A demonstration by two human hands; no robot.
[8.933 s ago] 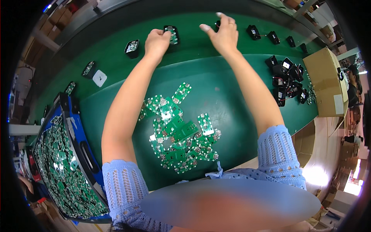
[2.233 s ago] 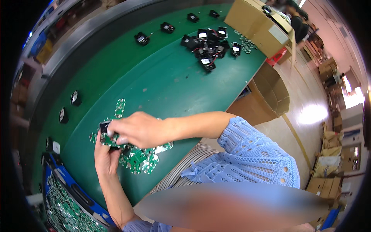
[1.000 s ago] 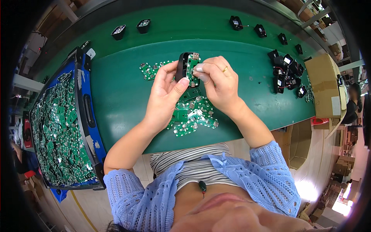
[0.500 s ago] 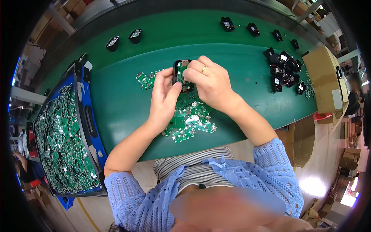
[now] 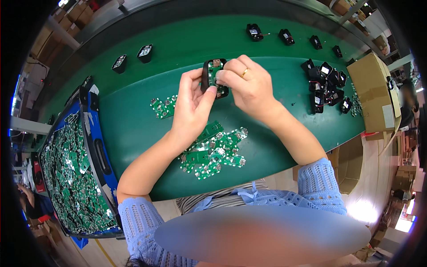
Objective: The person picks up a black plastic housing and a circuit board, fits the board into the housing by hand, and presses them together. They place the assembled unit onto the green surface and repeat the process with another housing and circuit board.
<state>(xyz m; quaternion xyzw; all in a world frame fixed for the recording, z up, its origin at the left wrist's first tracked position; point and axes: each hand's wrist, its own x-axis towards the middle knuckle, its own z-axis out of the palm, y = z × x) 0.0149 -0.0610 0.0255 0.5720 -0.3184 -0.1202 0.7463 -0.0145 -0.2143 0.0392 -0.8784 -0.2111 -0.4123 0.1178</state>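
Note:
My left hand point(image 5: 192, 104) is closed around a small open black plastic housing point(image 5: 206, 80), its thumb lying over the near end. Inside the housing sits a green circuit board point(image 5: 214, 71) with a metal connector at the far end. My right hand point(image 5: 251, 86), wearing a ring, has its fingertips pinched together over the board's right side; whatever they grip is hidden behind them. A loose pile of bare green circuit boards point(image 5: 218, 151) lies on the table close to me. A few more boards point(image 5: 163, 107) lie just left of my left hand.
At left stands a blue-and-black crate point(image 5: 103, 155) full of circuit boards. Black housings with wires point(image 5: 327, 82) are heaped at right, beside a cardboard box point(image 5: 371, 93). Along the far green strip point(image 5: 195, 40) stand several black housings point(image 5: 255, 32). Another person's arm shows at far left.
The view has shifted, so the table and boards sit lower in the picture. Both hands keep the housing between them, now slightly farther from the board pile. The right fingertips stay at the board.

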